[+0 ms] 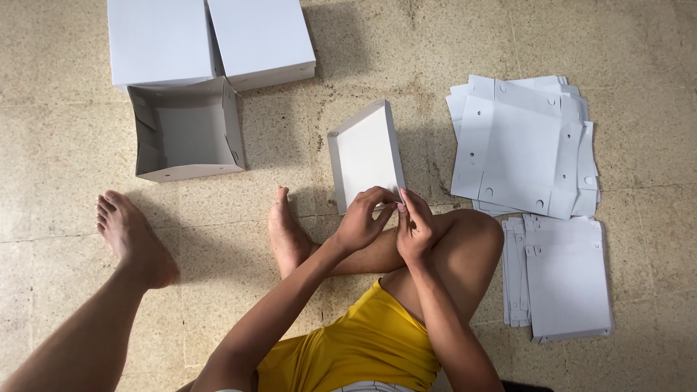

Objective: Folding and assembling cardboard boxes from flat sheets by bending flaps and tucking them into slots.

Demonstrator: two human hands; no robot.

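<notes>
I sit on the floor holding a white cardboard box part (365,154), a shallow tray with raised side walls, tilted away from me. My left hand (361,218) pinches its near edge from the left. My right hand (414,227) presses fingers against the same near corner from the right. Both hands touch the cardboard just above my bent knee.
An open folded white box (186,131) lies at upper left, with two closed white boxes (160,40) (263,40) behind it. A stack of flat punched cardboard blanks (519,145) lies right, another flat stack (563,279) below it. My bare feet (134,236) rest on the speckled tile floor.
</notes>
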